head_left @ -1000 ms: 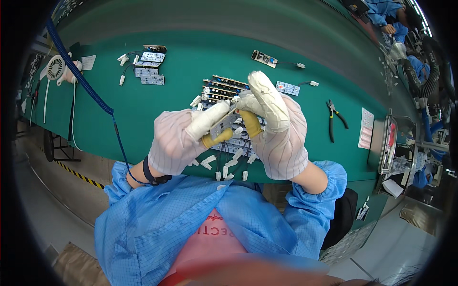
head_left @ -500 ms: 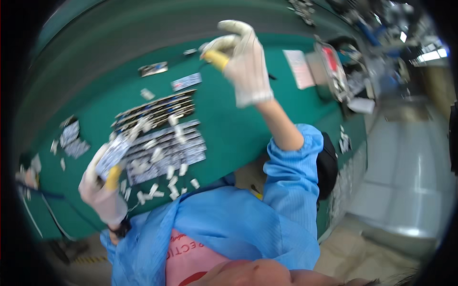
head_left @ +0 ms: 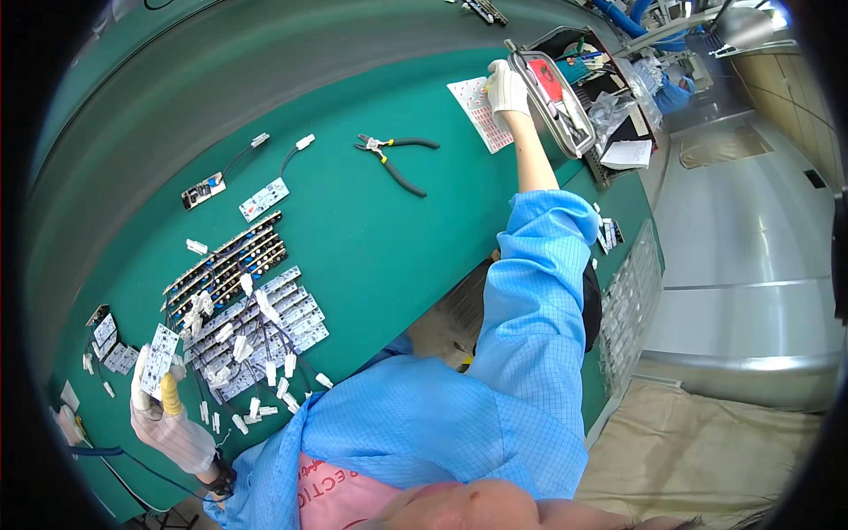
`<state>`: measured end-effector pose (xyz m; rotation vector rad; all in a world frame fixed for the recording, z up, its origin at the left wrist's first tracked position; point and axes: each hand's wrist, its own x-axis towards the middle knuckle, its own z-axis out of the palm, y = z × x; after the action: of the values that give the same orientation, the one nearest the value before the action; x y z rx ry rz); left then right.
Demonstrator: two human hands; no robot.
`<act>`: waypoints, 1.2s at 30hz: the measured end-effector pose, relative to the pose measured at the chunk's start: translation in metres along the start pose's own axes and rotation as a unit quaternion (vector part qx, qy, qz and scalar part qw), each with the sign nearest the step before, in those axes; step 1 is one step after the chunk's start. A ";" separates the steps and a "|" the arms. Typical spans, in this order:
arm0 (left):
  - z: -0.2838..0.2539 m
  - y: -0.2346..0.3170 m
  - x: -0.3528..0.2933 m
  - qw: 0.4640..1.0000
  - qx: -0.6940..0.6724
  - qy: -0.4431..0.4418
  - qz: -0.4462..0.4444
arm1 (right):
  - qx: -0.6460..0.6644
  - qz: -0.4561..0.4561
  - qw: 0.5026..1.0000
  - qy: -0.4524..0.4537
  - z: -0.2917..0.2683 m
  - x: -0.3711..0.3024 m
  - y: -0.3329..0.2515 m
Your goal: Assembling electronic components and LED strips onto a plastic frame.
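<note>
My left hand [head_left: 174,431], gloved in white with a yellow finger cot, grips a white circuit board [head_left: 160,360] near the front left of the table. Rows of white boards [head_left: 287,322] with dark wires and white connectors lie beside it. At the far right, my gloved right hand [head_left: 509,91] is on the upper right part of a label sheet [head_left: 481,115] with red print. Its fingers are curled together, and their tips are mostly hidden. Cutting pliers [head_left: 389,159] with black and yellow handles lie spread on the table between the hands.
A metal tray [head_left: 574,132] holding a red item stands right of the sheet, beside a dark bin [head_left: 609,172]. Component-side boards [head_left: 238,256] lie behind the white ones. Two wired boards lie farther back, a small board pile [head_left: 115,344] at left. A strap crosses my left wrist.
My right hand has moved right, from above the table onto the label sheet. The pliers have come into view. My left hand still holds the circuit board, and the view has shifted.
</note>
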<state>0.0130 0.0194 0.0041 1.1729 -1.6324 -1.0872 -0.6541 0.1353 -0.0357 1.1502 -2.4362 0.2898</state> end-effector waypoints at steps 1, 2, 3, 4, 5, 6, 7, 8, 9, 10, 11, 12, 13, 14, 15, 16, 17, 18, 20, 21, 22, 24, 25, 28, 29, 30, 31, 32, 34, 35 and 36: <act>0.000 0.003 -0.001 1.000 0.004 0.003 0.000 | -0.001 -0.006 1.000 0.001 0.003 0.003 0.001; 0.001 0.005 -0.002 1.000 0.004 0.005 -0.007 | -0.002 -0.013 1.000 0.001 0.006 0.004 0.002; 0.001 0.007 -0.002 1.000 0.003 0.008 -0.014 | -0.054 -0.051 0.997 0.021 0.010 0.004 0.002; 0.001 0.007 -0.002 1.000 0.004 0.009 -0.014 | -0.052 -0.051 0.997 0.022 0.014 0.004 0.006; 0.001 0.006 -0.002 1.000 0.007 0.009 -0.008 | -0.092 -0.073 0.993 0.026 0.017 0.004 0.010; 0.001 0.005 -0.001 1.000 0.010 0.008 -0.001 | -0.133 -0.094 0.986 0.031 0.021 0.004 0.015; 0.003 0.004 -0.002 1.000 0.011 0.010 -0.002 | -0.165 -0.109 0.979 0.045 0.021 0.005 0.012; 0.003 0.008 -0.004 1.000 0.019 0.012 -0.002 | -0.162 -0.113 0.979 0.043 0.015 0.005 0.000; 0.002 0.010 -0.006 1.000 0.027 0.013 -0.001 | -0.185 -0.078 0.980 0.015 0.010 0.005 -0.012; 0.001 0.010 -0.006 1.000 0.025 0.014 -0.001 | -0.212 -0.040 0.976 -0.009 0.007 0.007 -0.016; 0.001 0.009 -0.005 1.000 0.020 0.010 -0.003 | -0.262 -0.113 0.945 0.157 0.010 0.008 -0.020; 0.001 0.010 -0.004 1.000 0.015 0.006 -0.004 | -0.263 -0.114 0.945 0.158 0.007 0.009 -0.020; 0.000 0.011 -0.004 1.000 0.013 0.007 -0.003 | -0.254 -0.058 0.963 0.074 0.002 0.007 -0.020; 0.002 0.015 -0.003 1.000 -0.007 0.003 -0.013 | -0.242 -0.002 0.970 -0.010 -0.002 0.005 -0.020; 0.002 0.018 -0.004 0.999 -0.027 0.006 -0.025 | -0.204 0.074 0.975 -0.042 -0.014 0.006 -0.035; 0.000 0.019 -0.004 0.999 -0.027 0.014 -0.026 | -0.201 0.068 0.976 -0.040 -0.014 0.009 -0.037; -0.002 0.021 -0.004 0.999 0.005 0.022 -0.022 | -0.205 0.066 0.977 -0.008 -0.018 0.012 -0.035; -0.006 0.025 -0.005 0.998 0.039 0.033 -0.022 | -0.206 0.061 0.976 0.021 -0.020 0.014 -0.035; -0.009 0.026 -0.003 0.995 0.086 0.012 0.052 | -0.122 0.023 0.989 0.078 -0.050 0.013 -0.075; -0.007 0.021 -0.002 0.996 0.073 0.027 0.054 | 0.083 0.061 0.994 0.035 -0.074 0.009 -0.118; 0.000 0.031 -0.001 1.000 0.012 0.015 0.019 | 0.282 0.102 0.954 -0.021 -0.105 -0.002 -0.160; 0.004 0.038 0.002 0.997 -0.042 -0.038 -0.042 | 0.461 0.040 0.869 -0.177 -0.160 -0.034 -0.235; 0.006 0.041 0.001 0.993 -0.084 -0.066 -0.053 | 0.511 0.016 0.816 -0.271 -0.185 -0.055 -0.267; 0.008 0.054 0.006 0.984 -0.068 -0.163 -0.028 | 0.573 -0.052 0.659 -0.484 -0.224 -0.110 -0.338; 0.008 0.058 0.008 0.982 -0.030 -0.186 -0.024 | 0.583 -0.057 0.619 -0.523 -0.225 -0.125 -0.353; 0.009 0.058 0.008 0.981 -0.033 -0.192 0.012 | 0.590 -0.061 0.578 -0.560 -0.224 -0.135 -0.365; 0.008 0.053 0.007 0.982 0.024 -0.174 0.069 | 0.599 -0.098 0.554 -0.570 -0.220 -0.139 -0.373; 0.006 0.047 0.006 0.976 0.081 -0.158 0.124 | 0.614 -0.083 0.540 -0.570 -0.218 -0.142 -0.379; 0.002 0.045 0.005 0.975 0.110 -0.129 0.144 | 0.605 -0.072 0.569 -0.552 -0.219 -0.144 -0.390; 0.002 0.045 0.005 0.982 0.060 -0.107 0.141 | 0.598 -0.123 0.606 -0.510 -0.209 -0.146 -0.389; 0.001 0.044 0.005 0.987 0.009 -0.086 0.138 | 0.603 -0.128 0.612 -0.495 -0.207 -0.148 -0.391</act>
<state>0.0005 0.0229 0.0463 0.8499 -1.8757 -1.0175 -0.2086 0.0629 0.0817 2.7861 -2.6827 1.8382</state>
